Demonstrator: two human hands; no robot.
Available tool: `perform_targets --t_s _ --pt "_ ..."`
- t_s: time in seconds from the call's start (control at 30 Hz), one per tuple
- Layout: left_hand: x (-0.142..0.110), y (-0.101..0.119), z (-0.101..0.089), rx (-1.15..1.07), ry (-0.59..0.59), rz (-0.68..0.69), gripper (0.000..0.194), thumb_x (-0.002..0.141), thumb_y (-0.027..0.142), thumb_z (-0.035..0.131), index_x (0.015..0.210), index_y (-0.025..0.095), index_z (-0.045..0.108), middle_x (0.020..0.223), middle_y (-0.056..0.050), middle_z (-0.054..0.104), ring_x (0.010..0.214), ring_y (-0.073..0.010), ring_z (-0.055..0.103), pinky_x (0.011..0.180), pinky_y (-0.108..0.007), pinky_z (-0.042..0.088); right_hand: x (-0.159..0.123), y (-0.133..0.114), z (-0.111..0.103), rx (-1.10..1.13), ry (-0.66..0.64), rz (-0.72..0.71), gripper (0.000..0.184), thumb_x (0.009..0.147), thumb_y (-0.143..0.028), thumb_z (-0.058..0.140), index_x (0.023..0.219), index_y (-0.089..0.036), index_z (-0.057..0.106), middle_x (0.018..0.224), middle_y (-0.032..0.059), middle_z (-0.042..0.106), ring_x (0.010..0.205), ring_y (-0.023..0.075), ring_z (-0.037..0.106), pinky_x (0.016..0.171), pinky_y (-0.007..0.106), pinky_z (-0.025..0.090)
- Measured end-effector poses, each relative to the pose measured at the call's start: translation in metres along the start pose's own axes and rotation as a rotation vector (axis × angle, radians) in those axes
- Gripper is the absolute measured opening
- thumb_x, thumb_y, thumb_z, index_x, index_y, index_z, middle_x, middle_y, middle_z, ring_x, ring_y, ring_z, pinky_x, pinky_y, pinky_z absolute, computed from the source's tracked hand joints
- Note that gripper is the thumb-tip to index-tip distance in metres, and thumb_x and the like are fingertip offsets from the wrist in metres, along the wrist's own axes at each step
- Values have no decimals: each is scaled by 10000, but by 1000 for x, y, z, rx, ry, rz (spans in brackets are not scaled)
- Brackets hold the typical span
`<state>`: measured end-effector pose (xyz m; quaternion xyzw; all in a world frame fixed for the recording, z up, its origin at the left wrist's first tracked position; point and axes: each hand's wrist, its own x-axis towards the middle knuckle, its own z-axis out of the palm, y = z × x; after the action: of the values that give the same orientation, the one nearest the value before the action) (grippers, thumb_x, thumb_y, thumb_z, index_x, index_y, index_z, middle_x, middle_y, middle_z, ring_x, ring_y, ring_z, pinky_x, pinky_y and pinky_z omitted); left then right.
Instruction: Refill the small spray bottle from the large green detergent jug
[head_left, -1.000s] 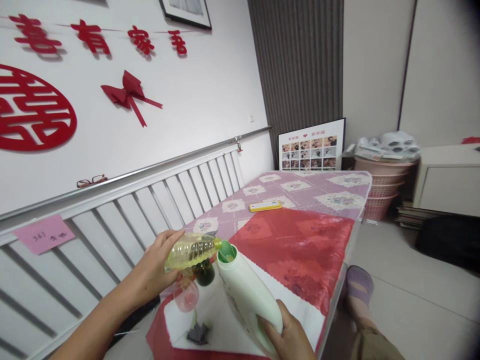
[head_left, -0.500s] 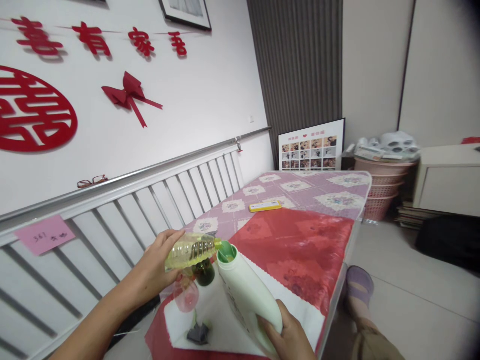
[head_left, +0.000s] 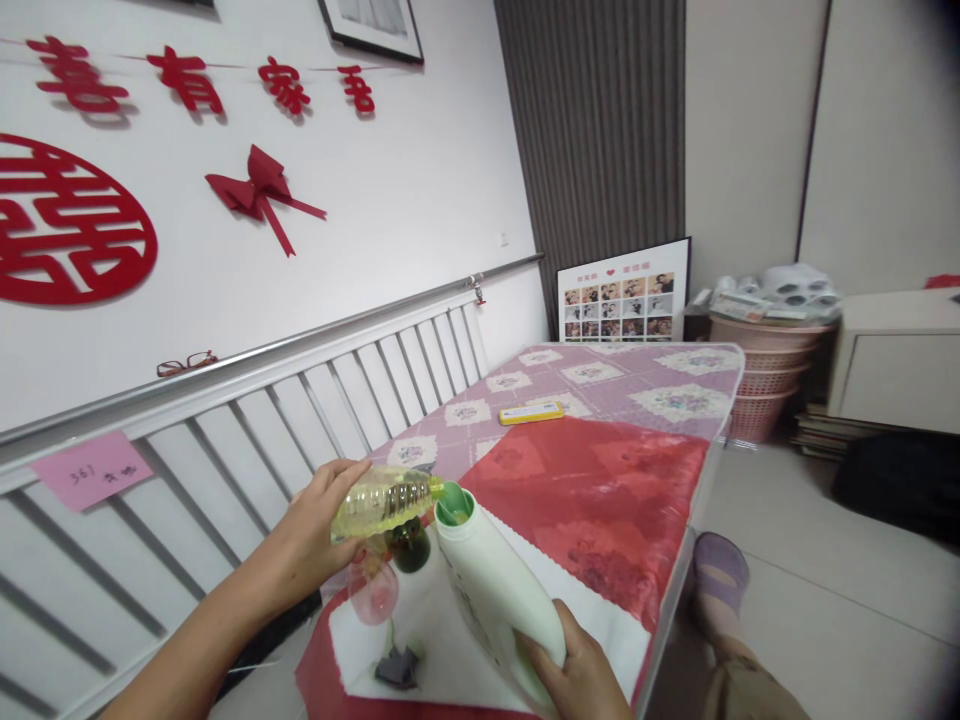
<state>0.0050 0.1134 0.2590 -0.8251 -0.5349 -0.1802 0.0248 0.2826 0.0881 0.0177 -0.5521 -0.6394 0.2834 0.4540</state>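
Note:
My left hand (head_left: pixel 319 525) is closed round a clear ribbed bottle of yellowish liquid (head_left: pixel 386 503), tipped on its side with its neck pointing right. Its mouth meets the open green-lined top of a pale green plastic bottle (head_left: pixel 495 590), and a thin stream seems to run inside. My right hand (head_left: pixel 574 655) grips that pale bottle near its lower end, holding it tilted toward the left. Below the clear bottle are a pink transparent rounded object (head_left: pixel 373 592) and a dark green rounded object (head_left: pixel 411 546), partly hidden. A dark grey crumpled piece (head_left: pixel 397 667) lies on the white cloth (head_left: pixel 435 650).
A red sheet (head_left: pixel 585 500) and a yellow flat box (head_left: pixel 531 413) lie on the flowered tablecloth (head_left: pixel 592 372). White railing (head_left: pixel 352 385) borders the left. To the right are stacked pink baskets (head_left: pixel 761 400), a black bag (head_left: pixel 900 485) and a foot in a purple shoe (head_left: pixel 720 572).
Both hands and both bottles hold almost the same positions. The view has shifted only very slightly.

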Motion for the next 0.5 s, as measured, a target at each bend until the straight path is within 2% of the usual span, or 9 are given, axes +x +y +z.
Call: perform_targets --t_s 0.5 --pt "1 3 -2 14 -33 -48 720 701 211 547 1368 302 292 1354 -58 363 1262 -246 411 1067 -441 381 0 1 1 14 14 -13 199 819 -413 492 844 -228 561 749 22 705 707 198 675 648 251 505"
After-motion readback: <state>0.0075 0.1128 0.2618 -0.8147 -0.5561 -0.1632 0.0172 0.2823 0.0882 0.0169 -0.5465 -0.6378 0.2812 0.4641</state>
